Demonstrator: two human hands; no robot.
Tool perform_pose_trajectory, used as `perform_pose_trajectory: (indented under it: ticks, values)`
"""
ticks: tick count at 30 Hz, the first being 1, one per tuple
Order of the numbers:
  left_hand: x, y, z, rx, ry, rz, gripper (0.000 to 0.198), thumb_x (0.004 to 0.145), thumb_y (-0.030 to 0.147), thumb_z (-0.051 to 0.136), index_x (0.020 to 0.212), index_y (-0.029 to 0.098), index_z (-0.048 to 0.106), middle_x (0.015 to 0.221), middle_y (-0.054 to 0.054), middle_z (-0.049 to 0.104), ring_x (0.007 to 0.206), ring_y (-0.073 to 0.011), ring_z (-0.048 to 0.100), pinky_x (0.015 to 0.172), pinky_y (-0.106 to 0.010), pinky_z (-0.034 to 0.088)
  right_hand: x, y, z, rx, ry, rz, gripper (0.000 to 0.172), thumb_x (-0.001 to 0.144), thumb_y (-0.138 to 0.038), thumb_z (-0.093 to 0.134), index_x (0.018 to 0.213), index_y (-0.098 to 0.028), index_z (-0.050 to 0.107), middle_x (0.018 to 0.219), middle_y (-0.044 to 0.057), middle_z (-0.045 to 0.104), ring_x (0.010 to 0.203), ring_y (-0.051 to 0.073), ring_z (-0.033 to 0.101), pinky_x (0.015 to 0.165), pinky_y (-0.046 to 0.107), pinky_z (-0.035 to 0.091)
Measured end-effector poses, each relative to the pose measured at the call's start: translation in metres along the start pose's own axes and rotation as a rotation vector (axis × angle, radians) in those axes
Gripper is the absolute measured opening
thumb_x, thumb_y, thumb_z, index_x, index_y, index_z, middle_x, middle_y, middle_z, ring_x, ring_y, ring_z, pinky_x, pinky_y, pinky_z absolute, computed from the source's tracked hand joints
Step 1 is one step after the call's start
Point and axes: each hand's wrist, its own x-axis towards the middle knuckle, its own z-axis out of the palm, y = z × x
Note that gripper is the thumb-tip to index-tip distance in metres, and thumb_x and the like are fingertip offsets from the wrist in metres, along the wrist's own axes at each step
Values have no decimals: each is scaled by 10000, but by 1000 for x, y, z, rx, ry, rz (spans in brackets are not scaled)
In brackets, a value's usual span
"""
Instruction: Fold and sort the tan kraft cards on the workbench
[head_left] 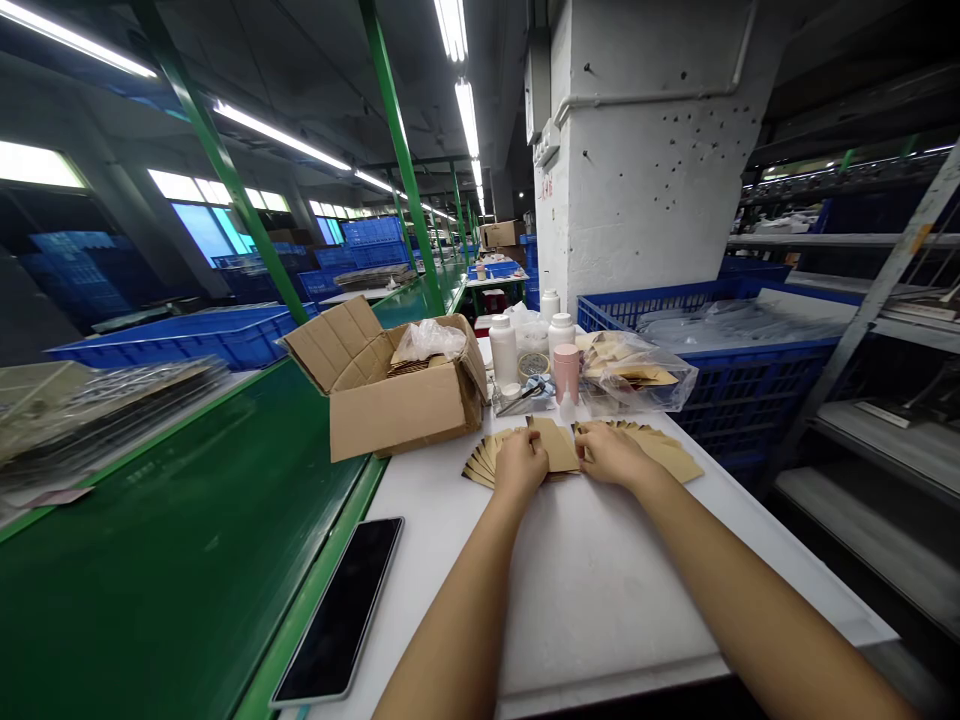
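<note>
Small brown kraft paper envelopes lie fanned out across the white table, with a middle stack (pixel 556 445) between my hands. My left hand (pixel 523 462) has its fingers curled at the left edge of that stack, over the left fan of envelopes (pixel 482 460). With bent fingers, my right hand (pixel 609 452) pinches at the stack's right edge, in front of the right fan of envelopes (pixel 673 452). The fingertips are partly hidden, so how many envelopes each hand grips is unclear. Just behind them stands a small white dropper bottle (pixel 568 406).
An open cardboard box (pixel 397 410) sits at the back left. Beyond the envelopes are white bottles (pixel 503 350), a pink bottle (pixel 565 372) and a plastic bag of envelopes (pixel 637 375). A phone (pixel 341 610) lies beside the green conveyor (pixel 187 520). Blue crates (pixel 720 385) stand right.
</note>
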Motion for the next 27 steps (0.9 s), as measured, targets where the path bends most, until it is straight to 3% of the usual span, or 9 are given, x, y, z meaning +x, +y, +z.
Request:
perform_pose_trajectory:
  ticks: [9, 14, 23, 27]
  values:
    - [4, -7, 12, -77, -69, 57, 450, 687, 123, 485, 1115, 145, 624, 1110, -112, 644, 962, -207, 598, 828, -276, 446, 2, -2, 4, 33, -12, 109, 136, 726, -170, 501, 842, -169, 573, 897, 93, 633, 801, 177, 551, 623, 257, 311]
    - [4, -3, 16, -87, -76, 60, 342, 706, 163, 495, 992, 156, 684, 981, -95, 688, 889, -200, 620, 820, -282, 451, 0, 0, -5, 87, 15, 160, 159, 729, -131, 477, 859, -166, 561, 859, 89, 635, 769, 167, 549, 601, 244, 300]
    - [0, 18, 18, 20, -78, 73, 295, 774, 252, 448, 849, 162, 719, 863, -126, 690, 841, -246, 610, 779, -339, 440, -2, 0, -9, 139, 40, 130, 172, 779, -248, 475, 790, -175, 630, 831, 81, 645, 734, 172, 546, 616, 255, 317]
    - [-2, 25, 23, 78, -54, 117, 284, 759, 219, 436, 810, 183, 714, 905, -127, 674, 972, -304, 542, 869, -423, 382, 0, 1, -6, 132, 36, 118, 152, 774, -222, 483, 777, -173, 627, 818, 71, 645, 726, 163, 554, 608, 245, 324]
